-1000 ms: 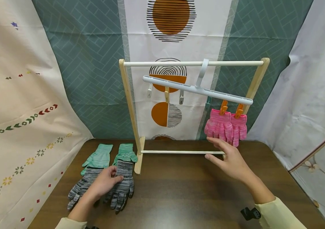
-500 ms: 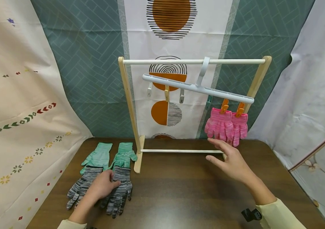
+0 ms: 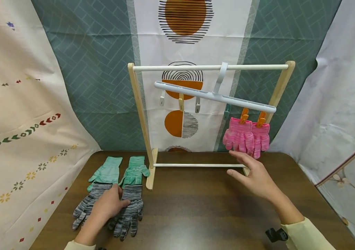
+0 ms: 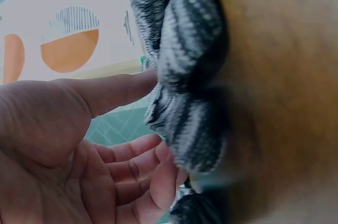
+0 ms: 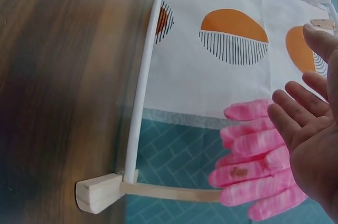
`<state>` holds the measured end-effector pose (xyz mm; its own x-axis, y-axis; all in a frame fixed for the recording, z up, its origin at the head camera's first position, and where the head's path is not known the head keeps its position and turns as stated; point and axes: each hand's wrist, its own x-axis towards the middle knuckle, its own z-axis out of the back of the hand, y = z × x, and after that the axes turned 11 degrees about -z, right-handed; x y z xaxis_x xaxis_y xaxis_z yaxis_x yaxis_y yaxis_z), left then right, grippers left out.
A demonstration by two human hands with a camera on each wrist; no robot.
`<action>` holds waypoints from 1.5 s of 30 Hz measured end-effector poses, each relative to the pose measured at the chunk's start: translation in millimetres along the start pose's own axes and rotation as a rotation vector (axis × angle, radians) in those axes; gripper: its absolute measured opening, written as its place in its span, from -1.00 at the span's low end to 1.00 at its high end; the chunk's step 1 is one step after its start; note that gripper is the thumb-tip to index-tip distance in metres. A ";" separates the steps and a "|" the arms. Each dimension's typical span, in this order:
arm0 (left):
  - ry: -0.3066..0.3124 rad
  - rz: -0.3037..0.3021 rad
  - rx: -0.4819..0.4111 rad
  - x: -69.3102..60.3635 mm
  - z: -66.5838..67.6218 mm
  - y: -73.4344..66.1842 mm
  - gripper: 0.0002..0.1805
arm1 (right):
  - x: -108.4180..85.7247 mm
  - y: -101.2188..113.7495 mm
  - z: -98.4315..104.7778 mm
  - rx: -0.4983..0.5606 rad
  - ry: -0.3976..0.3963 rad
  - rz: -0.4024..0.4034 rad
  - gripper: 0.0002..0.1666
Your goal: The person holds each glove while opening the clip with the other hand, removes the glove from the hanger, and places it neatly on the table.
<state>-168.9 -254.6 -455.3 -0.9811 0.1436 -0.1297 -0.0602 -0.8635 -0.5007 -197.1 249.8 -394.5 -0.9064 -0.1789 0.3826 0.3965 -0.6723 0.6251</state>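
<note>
Two grey-black striped gloves lie at the table's left, the left one point(image 3: 91, 201) and the right one point(image 3: 130, 211), below two mint-green gloves point(image 3: 108, 170). My left hand point(image 3: 107, 205) reaches between the grey gloves, its thumb touching the right one. In the left wrist view the thumb and relaxed fingers of that hand point(image 4: 58, 150) stand apart against the striped knit point(image 4: 190, 39). Pink gloves point(image 3: 239, 136) hang from orange clips point(image 3: 244, 116) on a white hanger point(image 3: 196, 93). My right hand point(image 3: 256, 177) hovers just below them, fingers spread, holding nothing.
The hanger hooks over the top bar point(image 3: 177, 68) of a wooden rack, whose left foot point(image 3: 151, 173) stands beside the green gloves. White, yellow point(image 3: 181, 102), grey and teal clips also hang from the hanger. Patterned cloths surround the brown table point(image 3: 189, 208).
The right grey glove has moved slightly down and left along with my left hand, uncovering more of the green glove above it. My right hand has barely moved.
</note>
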 end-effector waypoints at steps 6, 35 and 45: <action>-0.031 -0.006 0.030 -1.6 6.2 -4.7 -0.48 | 0.1 1.0 5.3 -0.013 -0.012 0.000 -0.22; -0.283 -0.230 -0.055 16.2 14.4 -53.2 -0.21 | -2.9 -2.0 25.0 0.005 -0.070 -0.006 -0.23; -0.311 -0.291 -0.128 27.2 10.8 -75.6 -0.24 | 0.5 -0.7 33.6 0.003 -0.123 0.043 -0.19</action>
<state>-193.1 -190.7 -411.7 -0.9365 0.2030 0.2859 -0.3380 -0.7393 -0.5824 -193.0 274.3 -371.9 -0.8639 -0.1184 0.4895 0.4356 -0.6634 0.6084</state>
